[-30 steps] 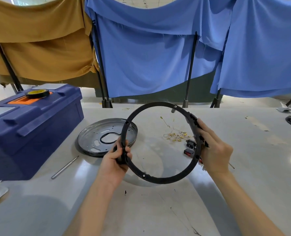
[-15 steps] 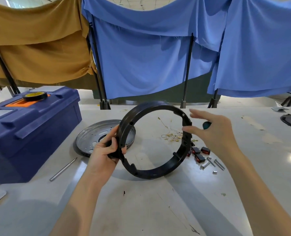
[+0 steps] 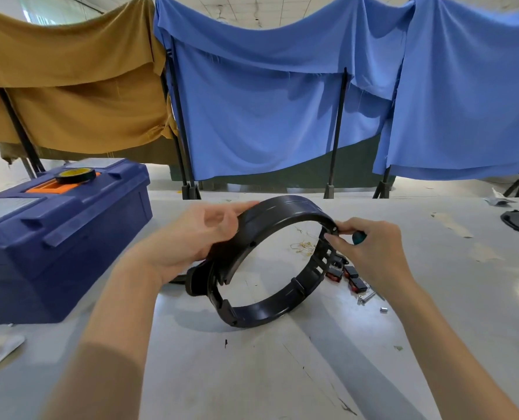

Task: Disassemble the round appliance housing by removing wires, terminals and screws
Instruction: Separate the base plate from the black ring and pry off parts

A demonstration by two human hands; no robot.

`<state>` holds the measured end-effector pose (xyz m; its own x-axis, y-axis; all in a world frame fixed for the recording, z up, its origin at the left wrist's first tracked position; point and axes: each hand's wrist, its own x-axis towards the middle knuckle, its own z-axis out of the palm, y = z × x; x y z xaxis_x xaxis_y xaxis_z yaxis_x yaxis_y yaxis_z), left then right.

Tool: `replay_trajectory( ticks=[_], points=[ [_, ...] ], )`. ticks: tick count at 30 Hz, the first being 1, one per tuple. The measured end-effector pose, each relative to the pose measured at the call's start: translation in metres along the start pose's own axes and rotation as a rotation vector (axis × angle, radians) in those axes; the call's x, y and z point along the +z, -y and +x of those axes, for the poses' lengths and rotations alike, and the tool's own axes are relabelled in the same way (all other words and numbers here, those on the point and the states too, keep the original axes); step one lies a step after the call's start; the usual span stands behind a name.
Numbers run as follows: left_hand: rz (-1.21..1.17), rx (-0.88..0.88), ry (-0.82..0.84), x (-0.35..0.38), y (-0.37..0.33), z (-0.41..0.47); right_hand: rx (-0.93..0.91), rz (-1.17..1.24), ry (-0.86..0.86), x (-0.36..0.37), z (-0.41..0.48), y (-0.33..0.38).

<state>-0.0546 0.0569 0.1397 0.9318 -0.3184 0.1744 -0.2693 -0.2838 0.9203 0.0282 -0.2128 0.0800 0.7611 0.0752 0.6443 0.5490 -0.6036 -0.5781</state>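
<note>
Both hands are tilting the ring (image 3: 282, 213) up over the table (image 3: 252, 374).
The left hand (image 3: 191, 234) is gripping its upper-left rim. The right hand (image 3: 370, 250) is pinching the right rim with a teal tool (image 3: 359, 237) curled in its fingers. That crowded pinch looks weak: the ring could twist free and scatter the screws (image 3: 364, 298) beside it.

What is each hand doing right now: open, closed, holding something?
Left hand: closed, gripping the black ring housing at its upper left.
Right hand: closed round a green-handled tool, touching the housing's right rim.
</note>
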Motion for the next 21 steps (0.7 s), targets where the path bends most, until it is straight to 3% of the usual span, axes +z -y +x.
replay_trajectory(
  ticks=[5,21],
  points=[
    [0.014,-0.119,0.149,0.018,-0.032,0.022,-0.028,0.11,-0.007,-0.001,-0.006,0.01],
    [-0.112,-0.073,-0.036,0.04,-0.023,0.018,0.112,0.363,0.027,0.008,-0.008,0.027]
  ],
)
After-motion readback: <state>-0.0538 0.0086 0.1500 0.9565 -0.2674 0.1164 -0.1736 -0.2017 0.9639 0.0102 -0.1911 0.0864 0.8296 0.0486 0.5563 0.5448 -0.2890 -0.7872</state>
